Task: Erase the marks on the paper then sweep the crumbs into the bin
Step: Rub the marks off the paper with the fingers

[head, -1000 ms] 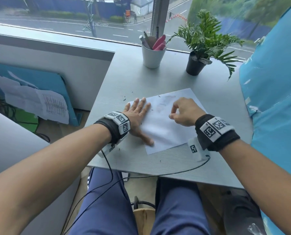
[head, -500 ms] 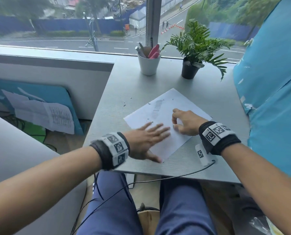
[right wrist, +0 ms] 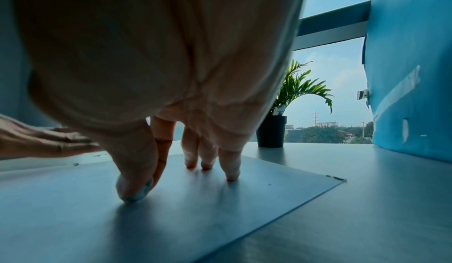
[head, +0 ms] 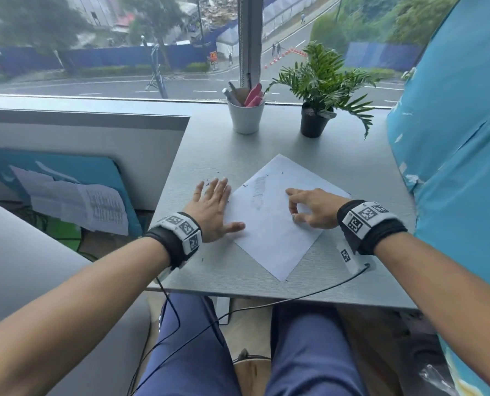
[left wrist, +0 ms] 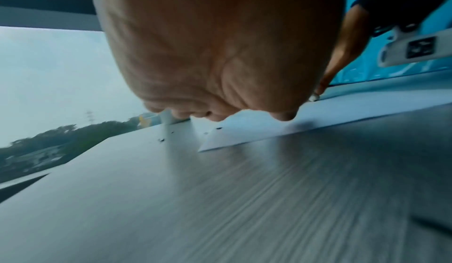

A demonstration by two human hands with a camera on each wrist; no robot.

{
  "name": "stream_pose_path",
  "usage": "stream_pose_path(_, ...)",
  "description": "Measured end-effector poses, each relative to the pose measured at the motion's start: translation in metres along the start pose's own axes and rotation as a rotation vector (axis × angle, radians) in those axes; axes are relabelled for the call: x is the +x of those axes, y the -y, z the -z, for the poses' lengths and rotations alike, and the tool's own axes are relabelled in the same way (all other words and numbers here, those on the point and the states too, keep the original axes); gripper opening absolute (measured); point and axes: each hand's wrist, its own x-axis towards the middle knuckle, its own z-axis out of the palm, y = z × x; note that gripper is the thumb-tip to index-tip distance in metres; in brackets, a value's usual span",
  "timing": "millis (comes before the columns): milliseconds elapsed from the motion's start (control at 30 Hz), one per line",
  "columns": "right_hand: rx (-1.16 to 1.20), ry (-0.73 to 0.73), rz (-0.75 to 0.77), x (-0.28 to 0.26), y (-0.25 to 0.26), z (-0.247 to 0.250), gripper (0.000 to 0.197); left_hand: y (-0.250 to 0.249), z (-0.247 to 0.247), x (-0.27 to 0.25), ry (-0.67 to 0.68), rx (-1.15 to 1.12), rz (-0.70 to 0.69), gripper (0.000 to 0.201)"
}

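The grey table [head: 266, 138], with a fine brushed grain running across it, is filling the centre of the head view, and the white paper [head: 275, 241] is lying on it turned like a diamond, thin and flat, with sharp corners. A faint grey smudge [head: 259, 192] is still showing near the upper part of the sheet, so I judge the erasing is not finished, or only partly. The sweeping is also not done, I think: small dark crumbs [head: 209, 182] are lying on the table near the left corner of the paper, and no bin is appearing in any view. The left hand [head: 213, 208] is lying flat with the fingers spread, the thumb resting on the left edge of the paper. The right hand [head: 312, 208] is standing on the right half of the sheet on its fingertips, and thumb and forefinger are pinching a small pale eraser [right wrist: 137, 191], rounded and worn-looking. In the upper middle, a smooth white cup [head: 246, 117] with pens and a black plant pot [head: 312, 122] are standing.
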Motion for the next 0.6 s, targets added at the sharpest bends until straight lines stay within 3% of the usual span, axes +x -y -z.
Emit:
stream_pose_path(100,-0.007,-0.005,0.044,0.001,-0.004,-0.001,0.007,-0.028,0.003,-0.003,-0.064,0.006,-0.348,0.096)
stream_pose_path(200,-0.032,0.010,0.084,0.000,-0.007,0.002,0.009,-0.059,-0.003,0.006,0.037,-0.015,-0.558,0.089)
stream_pose_path(267,-0.047,0.024,0.097,-0.001,-0.007,0.004,0.009,-0.058,-0.004,0.019,0.058,-0.107,-0.532,0.087)
stream_pose_path(467,-0.066,0.055,0.046,-0.002,-0.005,0.011,0.004,-0.001,0.001,0.032,0.058,-0.219,-0.186,0.094)
stream_pose_path(600,-0.092,-0.111,-0.074,0.002,0.019,0.007,0.006,-0.002,-0.010,0.021,0.025,-0.200,-0.063,0.104)
